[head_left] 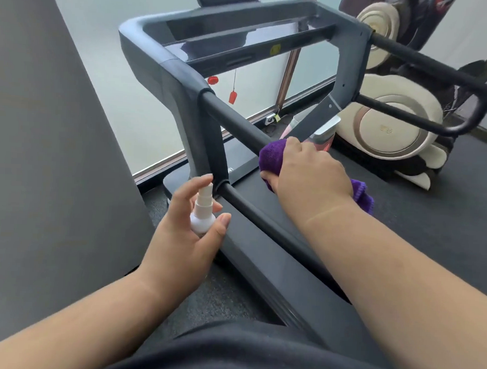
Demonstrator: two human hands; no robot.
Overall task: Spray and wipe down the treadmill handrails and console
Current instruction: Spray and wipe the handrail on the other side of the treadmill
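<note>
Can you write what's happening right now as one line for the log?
step: wiping near handrail | right hand: grips purple cloth | left hand: holds spray bottle | console: untouched

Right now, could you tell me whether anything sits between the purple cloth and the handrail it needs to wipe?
Nothing visible does. The right hand grips the purple cloth directly against the near handrail, with no gap showing. The left hand holds the spray bottle beside the rail's lower bar, clear of the cloth.

Soft daylight from frosted windows (107, 75); wide-angle edges bend.
</note>
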